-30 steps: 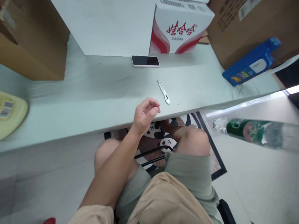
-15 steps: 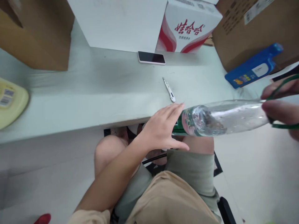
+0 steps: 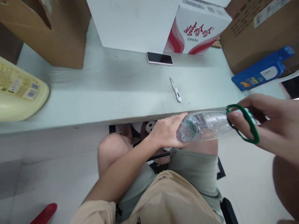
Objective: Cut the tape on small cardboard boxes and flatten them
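Observation:
I hold a clear plastic bottle (image 3: 205, 126) on its side, just below the front edge of the pale table (image 3: 105, 93). My left hand (image 3: 167, 132) is closed round its base end. My right hand (image 3: 266, 123) grips the neck end, with a finger through a green ring handle (image 3: 253, 137) that loops round the neck. A small white utility knife (image 3: 175, 90) lies on the table just beyond the bottle. A phone (image 3: 160, 58) lies face up farther back.
A white box (image 3: 133, 25) and a red-and-white carton (image 3: 198, 31) stand at the back. Cardboard boxes sit at the back left (image 3: 56, 34) and back right (image 3: 252, 31). A blue package (image 3: 261, 70) lies at the right, a yellow jug (image 3: 18, 93) at the left.
The bottle came in from the right, carried by my right hand. My left hand opened, reached over and closed round its base. The camera view shifted slightly left.

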`<state>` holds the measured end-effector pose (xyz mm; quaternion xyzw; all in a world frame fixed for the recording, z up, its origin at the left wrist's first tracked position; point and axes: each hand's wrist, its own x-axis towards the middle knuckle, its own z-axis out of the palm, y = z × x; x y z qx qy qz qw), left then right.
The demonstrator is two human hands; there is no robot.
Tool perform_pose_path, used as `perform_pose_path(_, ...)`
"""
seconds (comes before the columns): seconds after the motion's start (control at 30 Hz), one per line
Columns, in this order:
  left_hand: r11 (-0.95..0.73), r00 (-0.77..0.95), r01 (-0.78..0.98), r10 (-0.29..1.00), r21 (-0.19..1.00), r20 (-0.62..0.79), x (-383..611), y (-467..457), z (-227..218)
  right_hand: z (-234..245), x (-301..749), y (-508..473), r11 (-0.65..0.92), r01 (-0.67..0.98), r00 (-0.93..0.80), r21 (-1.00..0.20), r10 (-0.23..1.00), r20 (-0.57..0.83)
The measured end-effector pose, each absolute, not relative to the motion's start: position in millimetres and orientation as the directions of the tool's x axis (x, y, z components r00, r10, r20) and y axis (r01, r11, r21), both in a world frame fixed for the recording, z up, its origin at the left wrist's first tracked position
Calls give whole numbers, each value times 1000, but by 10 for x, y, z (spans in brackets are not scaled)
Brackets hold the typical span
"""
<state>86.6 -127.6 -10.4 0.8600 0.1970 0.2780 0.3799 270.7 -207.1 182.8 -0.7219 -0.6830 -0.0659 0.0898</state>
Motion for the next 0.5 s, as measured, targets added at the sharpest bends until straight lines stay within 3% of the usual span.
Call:
perform_pose_path(0.1,-636,752,247,601,731,269,908,-1348,-186,1724,2675,-2031,-267,938,246,221,962,119)
perform_pose_path(0.17,-635,746,283,617,719,251,918,-1375,-221,1656,2674,-2048,-301,910,275,285,953,129)
perform_pose_path(0.37,-658,840,182,490,730,232,844,-1317,-156,1614,2812,-2242,204,966,-242,157,928,283)
perform_pose_path(0.5,-633,891,95,399,768,218,800,-1276,-73,1665,2976,-2300,467,877,-480,109,844,239)
